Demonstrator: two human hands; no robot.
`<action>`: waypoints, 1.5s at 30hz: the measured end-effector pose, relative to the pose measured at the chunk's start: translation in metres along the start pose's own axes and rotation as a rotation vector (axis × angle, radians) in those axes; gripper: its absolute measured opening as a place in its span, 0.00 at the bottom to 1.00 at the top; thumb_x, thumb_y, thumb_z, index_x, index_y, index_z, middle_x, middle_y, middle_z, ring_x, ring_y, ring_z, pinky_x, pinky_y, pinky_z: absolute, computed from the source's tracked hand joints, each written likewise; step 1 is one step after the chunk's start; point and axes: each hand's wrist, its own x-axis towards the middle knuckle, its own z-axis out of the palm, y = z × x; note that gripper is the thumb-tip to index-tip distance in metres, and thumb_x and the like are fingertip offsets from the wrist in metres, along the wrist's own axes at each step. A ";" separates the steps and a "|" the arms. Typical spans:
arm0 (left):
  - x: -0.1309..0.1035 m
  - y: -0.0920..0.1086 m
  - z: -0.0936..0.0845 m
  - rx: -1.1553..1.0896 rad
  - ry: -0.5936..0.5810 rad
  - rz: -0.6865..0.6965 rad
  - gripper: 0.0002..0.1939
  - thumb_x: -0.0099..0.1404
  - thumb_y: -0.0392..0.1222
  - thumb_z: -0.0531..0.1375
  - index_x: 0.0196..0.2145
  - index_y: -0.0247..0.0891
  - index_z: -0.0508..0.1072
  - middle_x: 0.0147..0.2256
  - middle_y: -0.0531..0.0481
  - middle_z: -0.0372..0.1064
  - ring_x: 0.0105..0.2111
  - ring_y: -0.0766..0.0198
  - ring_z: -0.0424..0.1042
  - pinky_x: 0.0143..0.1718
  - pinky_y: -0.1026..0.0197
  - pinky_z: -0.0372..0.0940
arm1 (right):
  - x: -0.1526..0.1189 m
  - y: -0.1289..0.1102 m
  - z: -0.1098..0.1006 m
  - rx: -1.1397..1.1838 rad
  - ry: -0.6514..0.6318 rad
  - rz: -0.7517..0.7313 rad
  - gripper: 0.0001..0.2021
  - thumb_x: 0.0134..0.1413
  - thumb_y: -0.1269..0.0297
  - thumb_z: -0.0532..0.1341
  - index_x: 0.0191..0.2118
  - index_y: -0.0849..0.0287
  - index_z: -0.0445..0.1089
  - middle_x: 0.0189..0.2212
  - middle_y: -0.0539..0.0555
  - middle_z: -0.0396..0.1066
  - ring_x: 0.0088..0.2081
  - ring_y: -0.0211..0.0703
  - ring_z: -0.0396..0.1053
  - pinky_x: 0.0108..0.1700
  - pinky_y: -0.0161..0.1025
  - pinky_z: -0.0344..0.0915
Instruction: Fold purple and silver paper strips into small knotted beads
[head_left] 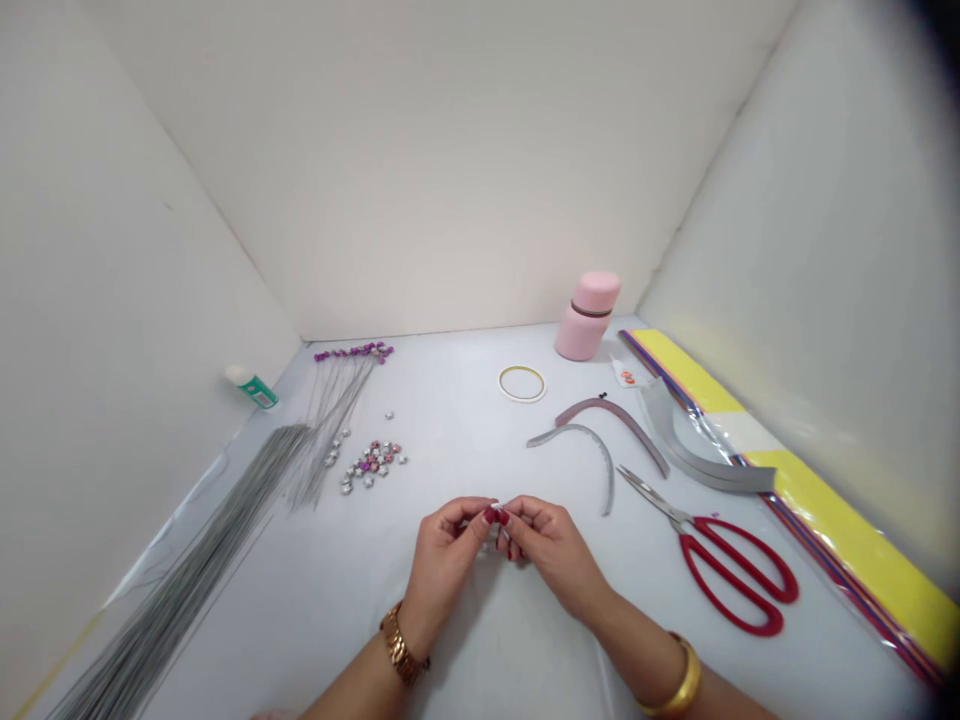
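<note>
My left hand [450,545] and my right hand [544,540] meet above the near middle of the white table [450,400]. Thumbs and forefingers of both are pinched around a tiny whitish piece [496,507], mostly hidden by the fingertips. To the left of them lies a loose group of small silver, pink and purple folded stars [379,457]. Right of my hands are curved silver paper strips [604,465] and a mauve bundle of strips [626,425]. Red-handled scissors [679,518] rest with open blades nearly together, pointing up and left.
Grey wires [202,550] lie at the left, beside purple-tipped wires [352,352]. A glue bottle [255,387] lies by the left wall. Behind are a tape roll [523,398] and a pink flask [585,325]. Wide silver strips [690,460] and yellow sheets [840,520] lie right.
</note>
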 end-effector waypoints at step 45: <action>0.004 0.002 -0.004 0.180 -0.033 0.157 0.07 0.59 0.39 0.56 0.28 0.34 0.72 0.27 0.50 0.67 0.23 0.67 0.69 0.27 0.64 0.66 | 0.001 -0.003 0.000 0.029 -0.052 0.035 0.13 0.50 0.55 0.57 0.26 0.61 0.68 0.20 0.49 0.67 0.19 0.32 0.58 0.23 0.31 0.53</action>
